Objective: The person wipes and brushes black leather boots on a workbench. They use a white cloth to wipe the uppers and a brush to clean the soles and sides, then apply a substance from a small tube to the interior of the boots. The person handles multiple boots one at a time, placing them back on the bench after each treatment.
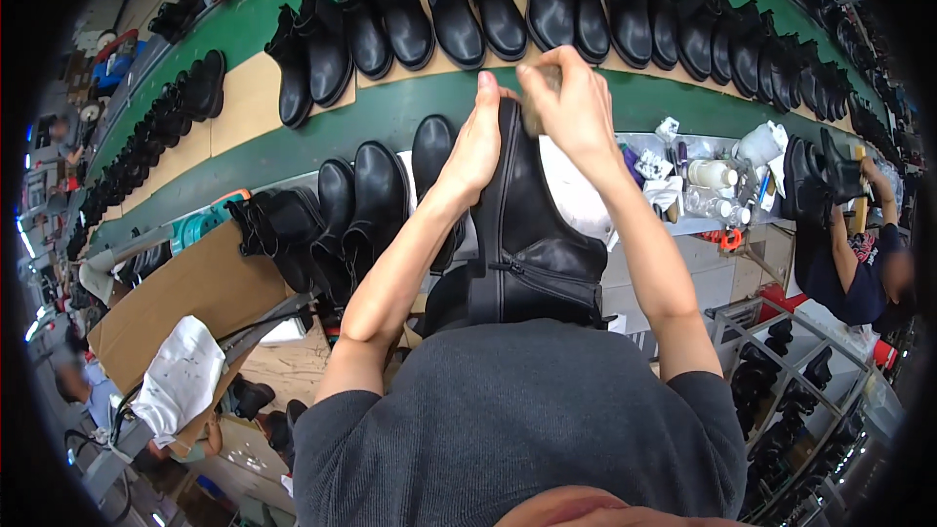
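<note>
A black ankle boot (519,200) with a side zipper lies in front of my chest, its toe pointing away from me and its sole edge turned to the left. My left hand (475,151) grips it along the sole near the toe, thumb up, the other fingers partly hidden. At the right of the toe, my right hand (571,102) is closed with fingertips pinched together. Something small and brownish, blurred, shows under those fingers; I cannot make out what it is. Left of the held boot stand more black boots (379,181) on the near ledge.
A green bench (439,93) runs across the far side, with a long row of black boots (390,15) on cardboard strips. Clear bottles (712,174) and crumpled white material crowd the right ledge. A cardboard sheet (185,293) leans at left. Another person (854,273) handles a boot at far right.
</note>
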Demonstrator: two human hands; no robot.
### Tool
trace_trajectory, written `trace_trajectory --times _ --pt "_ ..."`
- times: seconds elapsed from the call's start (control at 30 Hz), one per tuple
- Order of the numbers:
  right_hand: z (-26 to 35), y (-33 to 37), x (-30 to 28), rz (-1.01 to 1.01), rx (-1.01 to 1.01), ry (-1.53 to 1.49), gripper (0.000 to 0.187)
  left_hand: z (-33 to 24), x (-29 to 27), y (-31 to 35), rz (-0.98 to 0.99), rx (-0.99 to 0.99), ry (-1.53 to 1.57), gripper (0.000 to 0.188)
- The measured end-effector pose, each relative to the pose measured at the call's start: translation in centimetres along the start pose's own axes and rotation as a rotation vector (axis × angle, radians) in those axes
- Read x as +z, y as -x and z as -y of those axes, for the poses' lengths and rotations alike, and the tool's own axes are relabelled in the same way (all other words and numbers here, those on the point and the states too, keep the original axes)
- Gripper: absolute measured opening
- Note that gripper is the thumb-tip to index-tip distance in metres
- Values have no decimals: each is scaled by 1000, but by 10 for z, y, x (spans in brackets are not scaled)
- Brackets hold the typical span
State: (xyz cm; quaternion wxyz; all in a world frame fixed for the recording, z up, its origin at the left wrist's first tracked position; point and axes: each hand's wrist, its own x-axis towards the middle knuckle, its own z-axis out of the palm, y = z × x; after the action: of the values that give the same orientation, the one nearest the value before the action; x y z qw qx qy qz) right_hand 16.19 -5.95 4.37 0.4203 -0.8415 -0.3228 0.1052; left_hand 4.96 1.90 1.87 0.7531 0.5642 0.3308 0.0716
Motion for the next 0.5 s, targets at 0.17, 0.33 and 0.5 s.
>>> trace_trajectory --times 0.17,0.33,0.5 --pt "-147 -2 20 61 155 314 30 5 -22 -12 7 206 64 45" --pt "-207 57 35 259 276 600 45 11 -62 -21 319 85 591 44" --pt "-124 71 52 668 568 -1216 61 44 -60 -38 570 392 1034 53"
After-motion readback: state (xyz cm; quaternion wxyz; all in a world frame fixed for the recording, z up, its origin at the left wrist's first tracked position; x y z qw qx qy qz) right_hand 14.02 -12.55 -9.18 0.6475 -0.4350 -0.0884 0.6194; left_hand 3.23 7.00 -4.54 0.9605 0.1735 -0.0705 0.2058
